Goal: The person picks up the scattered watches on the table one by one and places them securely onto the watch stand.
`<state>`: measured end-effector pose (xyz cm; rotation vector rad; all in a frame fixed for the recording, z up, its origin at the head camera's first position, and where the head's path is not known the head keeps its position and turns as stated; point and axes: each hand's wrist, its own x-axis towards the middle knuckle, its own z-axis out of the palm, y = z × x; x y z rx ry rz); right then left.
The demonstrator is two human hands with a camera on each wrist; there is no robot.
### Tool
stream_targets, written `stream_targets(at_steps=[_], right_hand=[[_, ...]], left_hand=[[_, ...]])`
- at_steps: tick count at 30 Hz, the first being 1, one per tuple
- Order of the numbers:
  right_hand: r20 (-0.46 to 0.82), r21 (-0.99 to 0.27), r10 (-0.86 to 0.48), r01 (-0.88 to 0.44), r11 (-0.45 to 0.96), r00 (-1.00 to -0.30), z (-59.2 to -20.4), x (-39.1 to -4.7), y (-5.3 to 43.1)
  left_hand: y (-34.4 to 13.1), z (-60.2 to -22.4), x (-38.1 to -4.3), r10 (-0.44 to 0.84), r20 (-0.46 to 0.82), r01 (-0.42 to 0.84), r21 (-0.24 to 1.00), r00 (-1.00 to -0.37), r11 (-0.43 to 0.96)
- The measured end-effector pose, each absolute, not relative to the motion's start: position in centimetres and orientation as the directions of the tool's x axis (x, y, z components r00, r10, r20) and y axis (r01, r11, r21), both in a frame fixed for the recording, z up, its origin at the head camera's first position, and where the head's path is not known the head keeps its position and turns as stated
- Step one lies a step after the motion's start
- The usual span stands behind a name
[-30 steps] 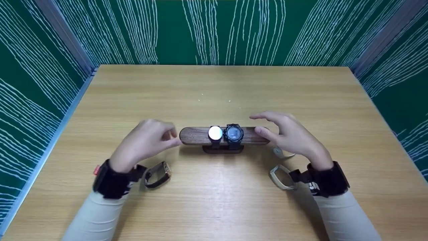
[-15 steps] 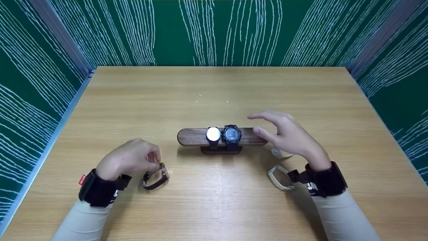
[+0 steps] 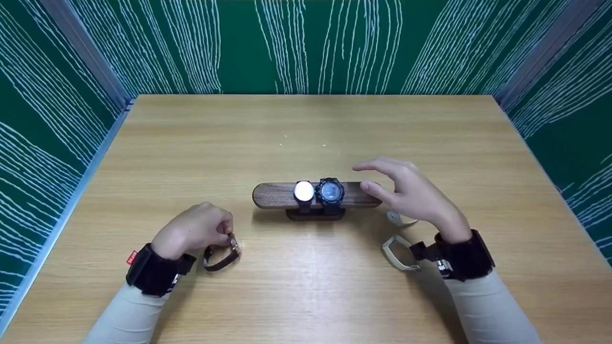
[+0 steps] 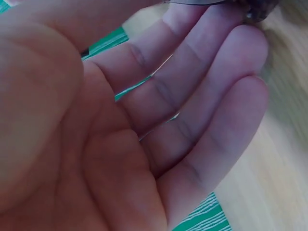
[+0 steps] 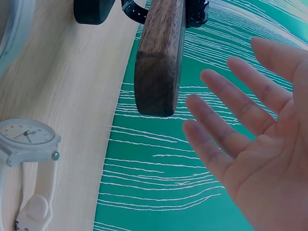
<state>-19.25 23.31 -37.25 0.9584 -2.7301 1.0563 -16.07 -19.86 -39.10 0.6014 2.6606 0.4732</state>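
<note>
Left of the stand, my left hand [image 3: 195,230] pinches the top edge of a wristwatch with a dark strap [image 3: 224,263]. In the left wrist view, only a dark bit of that watch [image 4: 262,8] shows at the fingertips; the rest is out of frame. A wooden watch stand [image 3: 273,196] carries a watch with a bright round face [image 3: 304,191] and a chunky black digital watch [image 3: 330,192], side by side. By its right end is my right hand [image 3: 412,197], fingers extended; in the right wrist view they stand apart from the wood, holding nothing.
Under and beside the right hand lie a white watch [image 3: 396,218] and a pale-strapped watch [image 3: 396,257] on the wooden table [image 3: 306,301]. Small white specks [image 3: 285,136] dot the tabletop behind the stand. Green patterned panels [image 3: 248,48] enclose the table's back and sides.
My left hand has come from the stand's left end down toward me and taken hold of the dark-strapped watch. The right hand has stayed by the stand's right end.
</note>
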Motion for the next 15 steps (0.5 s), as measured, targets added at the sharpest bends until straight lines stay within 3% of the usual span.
stream_targets(at_steps=[15], right_hand=[[0.285, -0.581, -0.544, -0.594, 0.557, -0.789, -37.47, -19.54, 23.23]], left_hand=[[-19.94, -38.31, -16.3, 0.56, -0.165, 0.464, 0.4, -0.812, 0.79]])
